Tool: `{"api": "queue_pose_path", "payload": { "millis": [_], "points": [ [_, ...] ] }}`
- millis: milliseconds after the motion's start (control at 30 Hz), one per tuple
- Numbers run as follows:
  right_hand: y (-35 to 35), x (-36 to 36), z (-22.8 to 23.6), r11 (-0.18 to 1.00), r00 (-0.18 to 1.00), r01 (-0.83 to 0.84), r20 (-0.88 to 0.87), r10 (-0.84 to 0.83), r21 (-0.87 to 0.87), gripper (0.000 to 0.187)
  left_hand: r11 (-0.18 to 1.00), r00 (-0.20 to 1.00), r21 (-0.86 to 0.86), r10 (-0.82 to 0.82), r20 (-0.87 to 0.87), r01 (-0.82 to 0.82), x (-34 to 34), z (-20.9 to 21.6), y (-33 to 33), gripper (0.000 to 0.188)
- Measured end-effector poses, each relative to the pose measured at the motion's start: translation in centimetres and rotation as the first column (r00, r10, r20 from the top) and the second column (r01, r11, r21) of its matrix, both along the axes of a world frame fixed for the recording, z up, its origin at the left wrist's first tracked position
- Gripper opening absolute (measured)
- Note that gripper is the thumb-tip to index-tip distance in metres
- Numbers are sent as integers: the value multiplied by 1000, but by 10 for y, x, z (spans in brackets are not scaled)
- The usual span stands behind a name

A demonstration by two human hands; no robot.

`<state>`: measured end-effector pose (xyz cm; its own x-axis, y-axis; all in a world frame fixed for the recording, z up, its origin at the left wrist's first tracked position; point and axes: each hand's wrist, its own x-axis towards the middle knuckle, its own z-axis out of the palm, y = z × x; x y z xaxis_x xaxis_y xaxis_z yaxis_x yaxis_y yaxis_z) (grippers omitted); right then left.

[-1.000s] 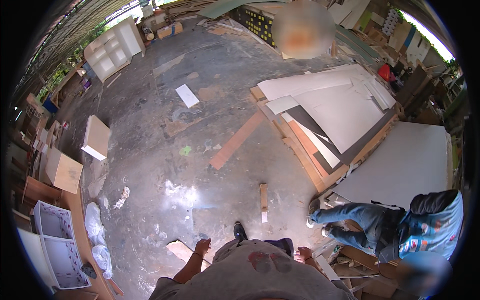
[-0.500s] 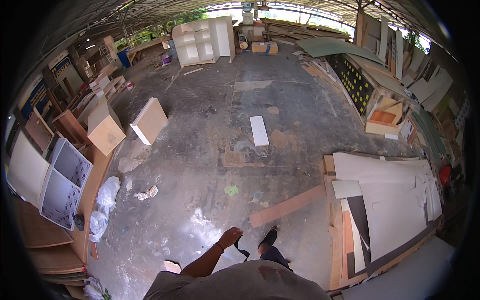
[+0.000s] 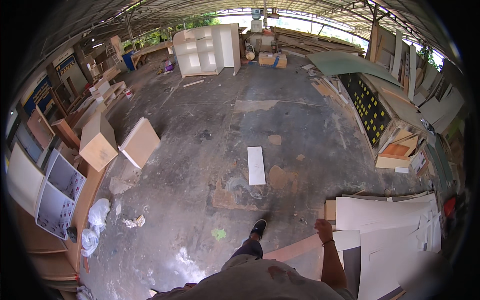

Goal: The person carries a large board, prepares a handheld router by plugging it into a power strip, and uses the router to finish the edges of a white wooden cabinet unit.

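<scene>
My right hand (image 3: 323,230) swings out at the lower right with its fingers curled in, and nothing shows in them. A dark band circles that wrist. Below the hand lie large pale sheets (image 3: 382,215) stacked on the floor, and a reddish-brown strip (image 3: 285,251) stretches under my right side. My left hand is out of view; only a sliver of skin shows at my left side. Ahead of me a white rectangular board (image 3: 256,166) lies flat on the floor. My foot in a dark shoe (image 3: 258,228) is stepping forward.
To the left stand wooden boxes (image 3: 98,142), a light panel block (image 3: 140,143), an open white-and-grey cabinet (image 3: 60,195) and plastic bags (image 3: 99,212). A white shelf unit (image 3: 206,50) is at the back. A long bench (image 3: 372,110) with boards runs along the right.
I have walked forward, and the white board is nearer. My left hand, with a dark strap beside it, has swung out of view. My right hand has come into view.
</scene>
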<state>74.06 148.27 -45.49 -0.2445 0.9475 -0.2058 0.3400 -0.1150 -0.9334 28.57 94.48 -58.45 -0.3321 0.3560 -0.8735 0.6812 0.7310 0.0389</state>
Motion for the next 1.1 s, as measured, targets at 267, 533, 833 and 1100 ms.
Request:
{"api": "queue_pose_path", "payload": {
  "millis": [267,533,833,1100],
  "points": [
    [-13,122,-152,647,218,-582,671,709,-494,29,578,892,681,-246,-380,449,-74,32,451,23],
    [73,94,-127,658,901,327,433,-1,-678,24,417,736,620,222,640,-664,-29,131,837,34],
    [284,141,-126,933,896,239,432,-105,-268,21,809,838,342,-537,96,478,26,-27,904,46],
    [555,242,0,671,665,741,175,-726,-31,28,776,782,237,-617,91,585,89,-45,1124,46]
  ]
}}
